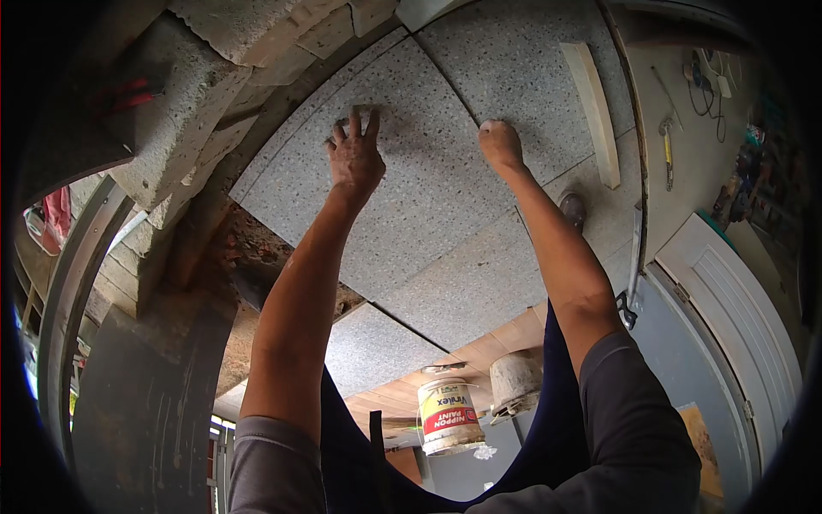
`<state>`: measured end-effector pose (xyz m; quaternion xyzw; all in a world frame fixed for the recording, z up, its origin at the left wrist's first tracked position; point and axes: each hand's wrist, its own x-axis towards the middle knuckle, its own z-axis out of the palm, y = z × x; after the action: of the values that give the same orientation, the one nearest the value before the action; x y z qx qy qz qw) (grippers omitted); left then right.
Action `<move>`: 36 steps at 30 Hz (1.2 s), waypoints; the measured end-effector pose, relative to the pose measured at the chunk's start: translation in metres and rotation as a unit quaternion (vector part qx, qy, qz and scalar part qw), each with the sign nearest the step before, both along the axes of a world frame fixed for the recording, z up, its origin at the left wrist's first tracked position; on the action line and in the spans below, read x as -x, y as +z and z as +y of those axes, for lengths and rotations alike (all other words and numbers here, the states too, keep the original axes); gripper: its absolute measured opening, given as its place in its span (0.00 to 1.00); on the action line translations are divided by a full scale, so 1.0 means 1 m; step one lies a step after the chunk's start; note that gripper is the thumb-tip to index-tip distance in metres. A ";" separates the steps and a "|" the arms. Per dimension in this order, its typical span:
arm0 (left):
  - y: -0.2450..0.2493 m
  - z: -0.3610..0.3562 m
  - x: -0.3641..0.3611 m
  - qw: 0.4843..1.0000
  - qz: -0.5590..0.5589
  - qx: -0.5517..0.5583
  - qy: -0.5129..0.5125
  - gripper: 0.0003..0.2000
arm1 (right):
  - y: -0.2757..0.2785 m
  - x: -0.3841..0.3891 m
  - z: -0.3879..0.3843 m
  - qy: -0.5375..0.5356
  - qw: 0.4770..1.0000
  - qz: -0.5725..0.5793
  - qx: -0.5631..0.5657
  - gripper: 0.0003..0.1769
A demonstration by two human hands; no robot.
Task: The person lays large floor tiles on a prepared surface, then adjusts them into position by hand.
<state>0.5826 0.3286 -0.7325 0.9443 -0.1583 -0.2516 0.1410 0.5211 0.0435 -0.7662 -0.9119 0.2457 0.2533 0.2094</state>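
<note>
A large grey speckled floor tile (428, 188) lies in front of me among other laid tiles. My left hand (355, 154) rests flat on its far left part with the fingers spread. My right hand (499, 144) is closed into a fist and presses on the tile's far right edge. Neither hand holds anything. Both forearms reach forward from grey sleeves.
A block wall (184, 111) runs along the left, with bare mortar bed (257, 248) beside the tile. A wooden batten (592, 107) lies on the tiles at right. A paint bucket (448, 417) and a grey bucket (515, 383) stand near me. A hammer (667, 150) lies far right.
</note>
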 end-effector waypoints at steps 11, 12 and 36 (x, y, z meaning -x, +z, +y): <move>0.000 0.002 -0.001 1.000 0.009 0.015 0.008 0.38 | 0.008 -0.002 0.008 0.002 1.000 -0.024 -0.006 0.13; 0.000 0.002 -0.001 1.000 0.003 0.013 0.005 0.38 | 0.009 -0.002 0.009 0.003 1.000 -0.023 -0.005 0.13; 0.004 0.002 -0.002 1.000 0.011 0.006 -0.003 0.38 | 0.011 -0.003 0.012 -0.005 1.000 -0.027 -0.010 0.14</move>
<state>0.5842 0.3306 -0.7287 0.9400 -0.1614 -0.2617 0.1476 0.5237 0.0551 -0.7547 -0.9149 0.2421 0.2299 0.2268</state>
